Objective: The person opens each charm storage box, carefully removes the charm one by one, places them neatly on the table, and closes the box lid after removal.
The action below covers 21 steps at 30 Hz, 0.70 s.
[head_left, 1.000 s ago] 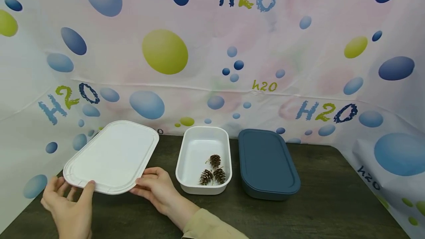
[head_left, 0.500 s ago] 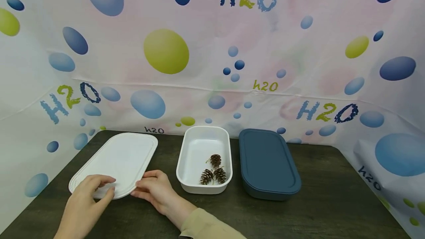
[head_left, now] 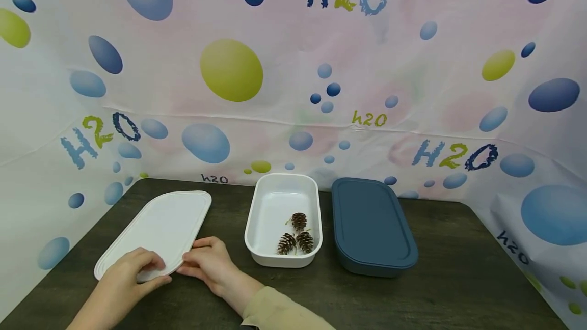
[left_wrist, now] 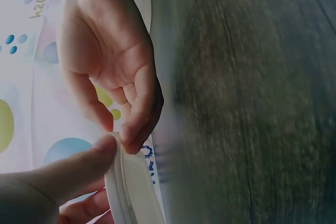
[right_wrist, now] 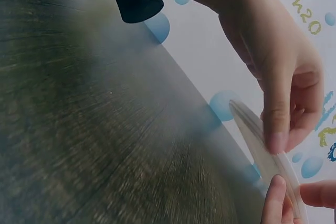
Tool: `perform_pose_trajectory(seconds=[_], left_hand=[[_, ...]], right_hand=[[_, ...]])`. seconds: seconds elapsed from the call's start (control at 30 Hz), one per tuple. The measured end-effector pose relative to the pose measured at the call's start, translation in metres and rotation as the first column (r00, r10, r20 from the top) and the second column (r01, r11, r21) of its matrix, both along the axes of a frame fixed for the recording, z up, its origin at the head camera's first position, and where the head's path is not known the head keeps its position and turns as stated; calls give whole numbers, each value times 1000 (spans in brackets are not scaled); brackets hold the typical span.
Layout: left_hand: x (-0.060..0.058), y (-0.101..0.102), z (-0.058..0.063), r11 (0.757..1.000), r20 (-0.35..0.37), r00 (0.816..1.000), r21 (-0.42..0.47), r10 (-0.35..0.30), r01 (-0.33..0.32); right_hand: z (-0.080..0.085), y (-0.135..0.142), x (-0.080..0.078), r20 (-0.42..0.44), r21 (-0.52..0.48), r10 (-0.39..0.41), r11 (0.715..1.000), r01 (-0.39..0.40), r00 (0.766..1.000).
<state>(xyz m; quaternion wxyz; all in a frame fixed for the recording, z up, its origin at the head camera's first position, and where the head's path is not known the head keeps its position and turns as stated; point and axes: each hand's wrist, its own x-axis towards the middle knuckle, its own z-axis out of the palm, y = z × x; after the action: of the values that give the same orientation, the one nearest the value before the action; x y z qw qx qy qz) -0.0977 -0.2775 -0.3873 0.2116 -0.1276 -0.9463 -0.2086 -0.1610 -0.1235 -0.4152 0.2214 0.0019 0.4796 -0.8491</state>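
Observation:
A flat white lid [head_left: 169, 218] with rounded corners and a raised rim is held at the left of the table in the head view. My left hand [head_left: 121, 284] grips its near edge, fingers over the top face and thumb on the other side. At the near right corner my right hand [head_left: 213, 264] pinches the rim. In the left wrist view the left thumb [left_wrist: 100, 153] presses the lid edge, close to the right fingertips. The right wrist view shows the lid [right_wrist: 262, 153] edge-on between both hands.
Beside the right hand stands a white rectangular container [head_left: 266, 218] with three pine cones [head_left: 299, 222] inside. Right of it is a dark blue box [head_left: 371, 223] with its lid on. A patterned cloth [head_left: 284, 39] hangs behind the dark wooden table [head_left: 458, 279].
The lid has come down from a raised tilt to a lower, flatter position. My left hand let go, shifted right over the lid and took its near edge again. The right hand kept its pinch.

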Motion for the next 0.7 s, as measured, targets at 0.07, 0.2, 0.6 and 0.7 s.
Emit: perform_pose_trajectory(seconds=[0.07,0.2,0.6,0.7], left_hand=[[0,-2,-2,1000,23,1000,-10,7,-6],[2,-4,-6,999,101,994,-14,38,-36],[-5,-7,-9,999,10,1000,-35,12,-12],[-6,-6,-5,998,45,998,-49,32,-30]], right_hand=[[-1,-2,1,-6,2,2,1000,-2,1000],[-3,-8,3,-17,10,-1,1000,1,1000],[5,-14,3,-89,74,-78,994,84,993],[6,-14,3,-96,99,-98,989,108,991]])
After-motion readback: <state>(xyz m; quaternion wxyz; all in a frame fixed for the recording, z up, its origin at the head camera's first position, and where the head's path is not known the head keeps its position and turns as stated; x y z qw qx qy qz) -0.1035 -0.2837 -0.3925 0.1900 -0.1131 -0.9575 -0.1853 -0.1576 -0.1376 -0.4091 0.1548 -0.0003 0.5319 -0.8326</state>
